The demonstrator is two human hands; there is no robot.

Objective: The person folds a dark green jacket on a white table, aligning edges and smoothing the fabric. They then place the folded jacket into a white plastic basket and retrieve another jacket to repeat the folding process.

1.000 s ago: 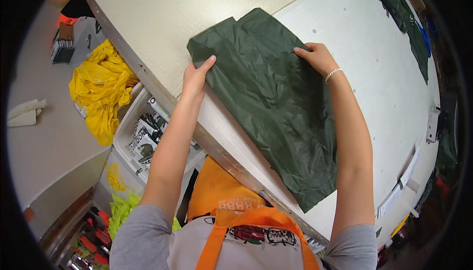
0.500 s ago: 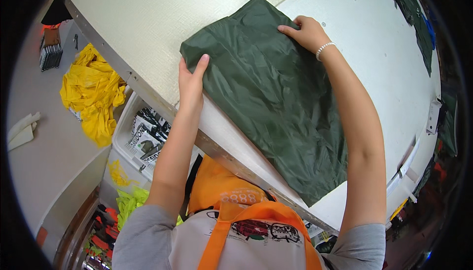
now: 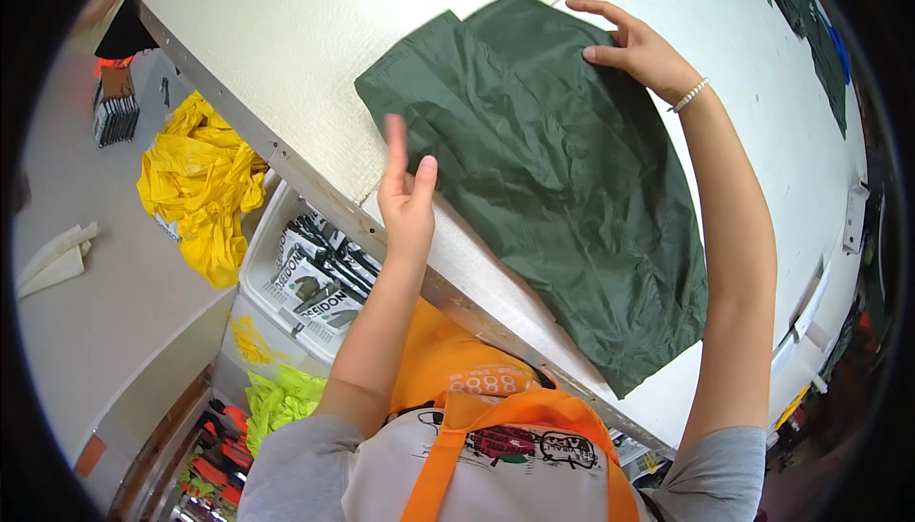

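Observation:
A folded sheet of thin, shiny dark green fabric (image 3: pixel 562 169) lies slantwise on the pale worktop, creased all over. Its upper left part shows layers that do not line up. Beside its left edge is my left hand (image 3: pixel 408 203), open, with thumb and forefinger spread and nothing held. My right hand (image 3: pixel 648 55) rests at the upper right edge, its thumb tip on the fabric and its forefinger stretched out past the edge. That hand is open too; its other fingers are partly hidden.
A white basket (image 3: pixel 257 269) of flat printed packets stands below the worktop's metal edge (image 3: pixel 219 102). Left of it, a grey surface (image 3: pixel 71 188) bears a yellow fabric heap (image 3: pixel 195 198) and a stack of packets (image 3: pixel 116 112). More dark green fabric (image 3: pixel 801 26) lies at the far right.
My left hand has come off the fabric's left edge and moved nearer me. My right hand has shifted right, its fingers opening wider. The fabric's top layers have spread apart.

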